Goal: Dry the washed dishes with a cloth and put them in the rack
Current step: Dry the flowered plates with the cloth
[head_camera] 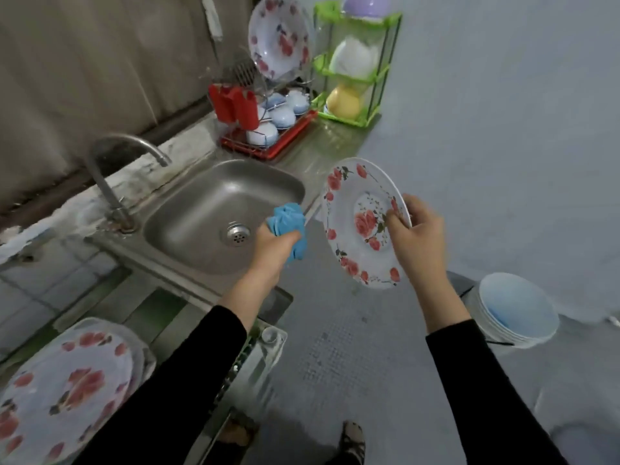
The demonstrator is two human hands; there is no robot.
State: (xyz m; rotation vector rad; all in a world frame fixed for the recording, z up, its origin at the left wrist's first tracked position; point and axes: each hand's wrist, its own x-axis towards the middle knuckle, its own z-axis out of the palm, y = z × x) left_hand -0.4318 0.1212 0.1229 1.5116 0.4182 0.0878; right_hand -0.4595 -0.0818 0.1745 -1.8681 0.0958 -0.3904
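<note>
Rose-patterned plate [360, 226] at centre right, pinched at its rim by the right hand [416, 233].
Left hand [273, 245] clenches a blue cloth [288, 223]; plate likely light, rigid, slippery when wet, so hold the rim.

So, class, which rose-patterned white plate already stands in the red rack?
The rose-patterned plate on edge in the red rack; the right hand holds a second plate, a plate stack lies lower left.
</note>
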